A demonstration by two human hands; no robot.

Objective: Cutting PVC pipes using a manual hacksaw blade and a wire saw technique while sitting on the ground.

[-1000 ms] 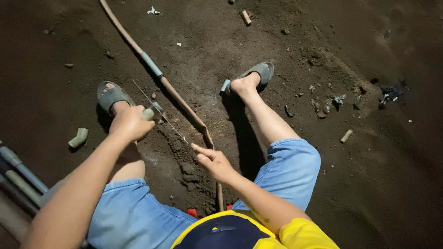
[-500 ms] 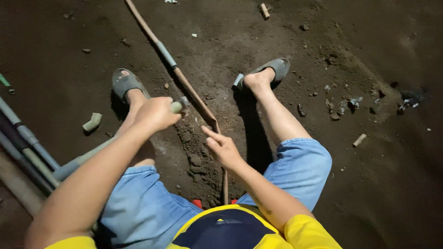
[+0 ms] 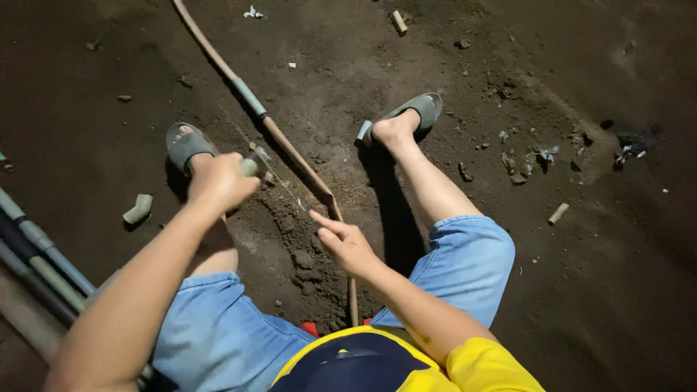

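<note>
Left hand (image 3: 218, 180) fisting around short grey pipe piece (image 3: 249, 167); right hand (image 3: 347, 243) hovering open-fingered beside long pipe (image 3: 290, 149). Risk: loose soil (image 3: 301, 254) clogging pipe ends, grip slipping.

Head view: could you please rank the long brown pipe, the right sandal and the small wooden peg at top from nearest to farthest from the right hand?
1. Long brown pipe, just beside the right hand.
2. Right sandal, ahead.
3. Small wooden peg, far top.
</note>
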